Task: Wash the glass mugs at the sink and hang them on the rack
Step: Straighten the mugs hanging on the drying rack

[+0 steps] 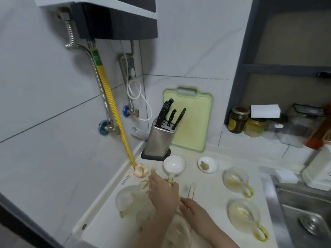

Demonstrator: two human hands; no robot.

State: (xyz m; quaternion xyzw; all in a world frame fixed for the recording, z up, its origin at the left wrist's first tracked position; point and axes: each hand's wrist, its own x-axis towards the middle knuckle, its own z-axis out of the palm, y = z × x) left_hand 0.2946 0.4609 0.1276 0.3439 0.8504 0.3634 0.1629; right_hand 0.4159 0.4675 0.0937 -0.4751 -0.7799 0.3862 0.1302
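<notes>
Landmark: the gold rack (190,190), its thin prongs standing on the desk (211,221). Both hands work at its base. The left hand (162,192) lies over the rack's left side, fingers curled onto gold wire; the right hand (192,210) pinches a gold piece at the near edge. Exactly what each grip encloses cannot be confirmed.

Soiled glass mugs: two (236,178) (244,217) lie right of the rack, gold handles toward the sink (308,217); others (130,197) crowd its left and near side, beneath the forearms.

Judgement: nothing appears washed yet. Steady the rack at its base, lift each mug by the handle, and carry one mug at a time to the sink.

No legible writing; the jar (238,120) label behind the rack is unreadable.
</notes>
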